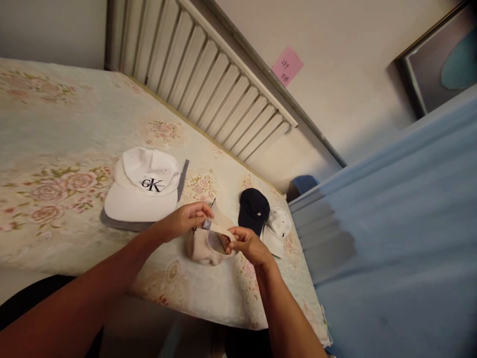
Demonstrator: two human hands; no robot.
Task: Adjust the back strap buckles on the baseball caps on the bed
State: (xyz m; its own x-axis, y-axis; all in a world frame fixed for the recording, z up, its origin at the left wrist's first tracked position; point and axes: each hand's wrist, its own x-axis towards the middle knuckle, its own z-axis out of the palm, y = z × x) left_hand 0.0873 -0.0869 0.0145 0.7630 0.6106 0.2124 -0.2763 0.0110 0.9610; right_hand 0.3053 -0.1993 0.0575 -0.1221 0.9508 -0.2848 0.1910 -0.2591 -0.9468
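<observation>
A beige baseball cap [203, 252] is held over the bed with its opening turned toward me. My left hand [188, 220] pinches its edge beside a small grey tag [207, 224]. On the other side, my right hand [250, 243] grips the rim, thumb outside and some fingers inside the opening. Left of the hands lies a white cap [143, 186] with black letters on its front, on top of something grey that is mostly hidden. Beyond my right hand a dark navy cap [254, 209] overlaps a white cap [278, 223] with a small dark logo.
A flowered cover [67, 134] spreads over the bed. White metal bars [208, 74] run along its far side. A blue curtain [383, 233] hangs at the right. The wall carries a pink note [287, 65] and a framed picture [443, 59].
</observation>
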